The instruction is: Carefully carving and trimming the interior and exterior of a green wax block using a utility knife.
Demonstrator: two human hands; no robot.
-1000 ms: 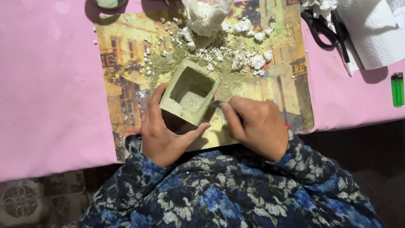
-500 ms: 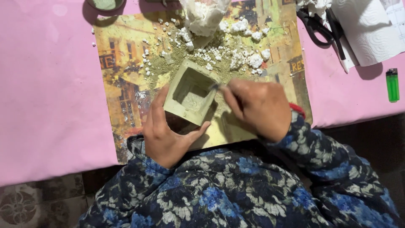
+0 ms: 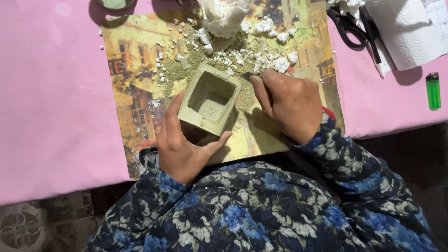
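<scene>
A square, hollow, greenish-grey pot (image 3: 210, 98) stands tilted on a printed placemat (image 3: 135, 93). My left hand (image 3: 184, 144) cups its near lower corner, thumb along the left wall and fingers under the front. My right hand (image 3: 289, 102) is closed around a small thin tool whose tip (image 3: 246, 75) pokes out by the pot's right upper corner. Greenish dust (image 3: 175, 70) and white foam crumbs (image 3: 268, 58) lie scattered on the mat behind the pot.
A large white foam lump (image 3: 224, 16) sits at the mat's far edge. Black scissors (image 3: 347, 25), a paper towel (image 3: 410, 30) and a green lighter (image 3: 433, 91) lie at the right on the pink tablecloth (image 3: 51, 102). A round dish (image 3: 114, 4) is at the top left.
My right hand with the tool has moved up along the pot's right side, from its near corner to its far corner. The left hand keeps its hold on the pot.
</scene>
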